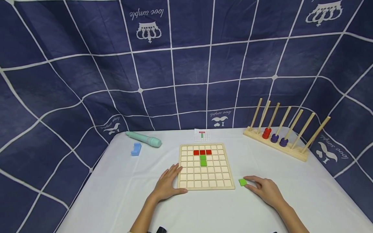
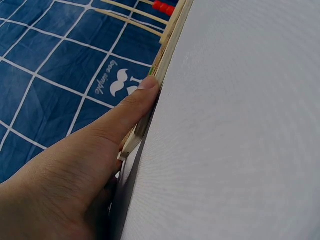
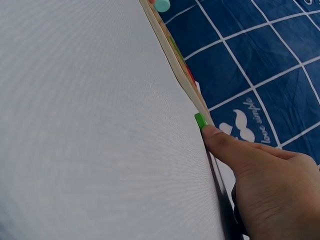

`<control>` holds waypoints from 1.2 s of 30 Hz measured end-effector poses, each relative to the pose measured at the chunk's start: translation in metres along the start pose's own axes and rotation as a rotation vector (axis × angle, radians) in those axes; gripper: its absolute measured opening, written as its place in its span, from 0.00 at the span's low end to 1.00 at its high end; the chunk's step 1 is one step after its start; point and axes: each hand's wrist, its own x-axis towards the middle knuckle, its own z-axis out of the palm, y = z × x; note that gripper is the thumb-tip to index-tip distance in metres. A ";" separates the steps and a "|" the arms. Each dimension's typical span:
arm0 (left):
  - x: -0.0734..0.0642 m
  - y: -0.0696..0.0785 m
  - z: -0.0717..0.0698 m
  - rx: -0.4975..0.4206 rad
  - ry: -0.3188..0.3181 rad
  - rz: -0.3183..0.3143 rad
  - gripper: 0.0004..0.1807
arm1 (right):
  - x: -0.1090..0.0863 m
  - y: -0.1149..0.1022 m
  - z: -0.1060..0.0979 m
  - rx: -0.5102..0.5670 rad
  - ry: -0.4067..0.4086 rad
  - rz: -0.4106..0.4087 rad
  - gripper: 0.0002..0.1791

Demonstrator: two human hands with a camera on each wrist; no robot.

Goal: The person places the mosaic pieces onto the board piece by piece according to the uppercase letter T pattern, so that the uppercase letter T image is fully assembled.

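A square wooden grid board [image 1: 205, 185] lies on the white table. Three red tiles [image 1: 202, 152] form a row on it, and below the middle one are two green tiles [image 1: 203, 163]. My left hand [image 1: 168, 184] rests at the board's lower left corner, fingers on the left edge and a straight thumb [image 2: 135, 107] along the near edge. To the right of the board, my right hand [image 1: 265, 191] pinches a green tile [image 1: 243, 182] between thumb and fingers; the right wrist view shows this tile [image 3: 200, 120] just above or on the tabletop, apart from the board.
A small pattern card [image 1: 202, 135] lies behind the board. At the back right stands a wooden peg rack [image 1: 276, 144] with red and purple beads. A mint-green microphone-like object [image 1: 144, 139] and a light blue block [image 1: 136, 149] lie back left. Dark blue checked cloth [image 1: 189, 64] hangs behind.
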 end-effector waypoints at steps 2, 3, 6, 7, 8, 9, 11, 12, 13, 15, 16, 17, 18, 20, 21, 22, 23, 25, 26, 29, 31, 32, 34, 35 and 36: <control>0.000 0.000 0.000 -0.005 -0.001 0.000 0.55 | 0.000 0.000 0.000 0.001 0.005 0.007 0.15; 0.000 0.000 0.000 -0.004 0.000 0.001 0.55 | 0.000 0.000 0.000 0.001 0.009 0.011 0.15; 0.000 0.000 -0.001 -0.005 0.001 -0.002 0.55 | 0.002 0.000 -0.001 0.002 0.028 0.011 0.15; 0.000 0.000 0.000 -0.003 0.002 -0.001 0.55 | 0.003 0.000 -0.001 0.003 0.036 0.008 0.15; 0.000 0.000 0.000 -0.004 0.004 0.001 0.55 | 0.003 0.000 -0.001 0.003 0.044 0.002 0.15; 0.000 0.000 0.000 0.000 0.004 0.001 0.55 | 0.004 0.001 -0.001 0.002 0.051 -0.003 0.15; 0.000 0.000 0.000 0.002 0.005 0.002 0.55 | 0.004 0.001 0.000 0.000 0.065 -0.013 0.15; 0.001 0.000 0.000 0.004 0.005 0.002 0.56 | 0.005 0.000 0.000 0.000 0.071 -0.015 0.15; 0.000 0.000 0.001 0.004 0.005 0.003 0.56 | 0.005 0.000 0.000 -0.001 0.079 -0.019 0.15; 0.001 0.000 0.001 0.008 0.006 0.005 0.56 | 0.007 -0.001 0.002 -0.002 0.093 -0.016 0.15; 0.000 0.000 0.001 0.008 0.007 0.006 0.56 | 0.007 -0.001 0.002 0.000 0.099 -0.013 0.15; 0.000 0.000 0.001 0.010 0.007 0.006 0.56 | 0.008 -0.002 0.003 -0.002 0.101 -0.010 0.15; 0.000 0.000 0.001 0.009 0.008 0.007 0.56 | 0.010 -0.003 0.005 -0.004 0.104 -0.008 0.15; 0.000 0.000 0.001 0.008 0.011 0.007 0.55 | 0.012 -0.005 0.007 -0.002 0.108 -0.005 0.15; 0.000 0.000 0.001 0.009 0.012 0.007 0.55 | 0.014 -0.006 0.008 -0.003 0.110 -0.007 0.15; -0.001 -0.001 0.001 0.010 0.014 0.006 0.55 | 0.016 -0.008 0.010 -0.002 0.110 -0.009 0.15; -0.001 -0.001 0.000 0.010 0.014 0.004 0.55 | 0.018 -0.010 0.011 -0.002 0.110 -0.014 0.15; -0.001 -0.001 0.000 0.009 0.016 0.000 0.55 | 0.022 -0.015 0.015 0.001 0.113 -0.027 0.16; -0.001 -0.001 0.000 0.009 0.017 -0.001 0.55 | 0.025 -0.017 0.017 0.004 0.112 -0.033 0.16; -0.001 -0.002 0.000 0.008 0.015 -0.003 0.55 | 0.032 -0.028 0.026 0.012 0.104 -0.064 0.16; -0.001 -0.002 0.000 0.007 0.014 0.000 0.55 | 0.037 -0.037 0.033 0.019 0.095 -0.089 0.16; 0.000 -0.002 0.001 0.006 0.014 0.002 0.55 | 0.039 -0.042 0.036 0.025 0.091 -0.105 0.16; 0.000 -0.002 0.001 0.006 0.013 0.002 0.55 | 0.044 -0.052 0.044 0.029 0.088 -0.135 0.15; -0.001 -0.001 0.001 0.005 0.012 0.001 0.55 | 0.047 -0.057 0.048 0.032 0.083 -0.146 0.15; 0.000 -0.001 0.001 0.006 0.013 0.002 0.55 | 0.049 -0.062 0.052 0.037 0.079 -0.155 0.15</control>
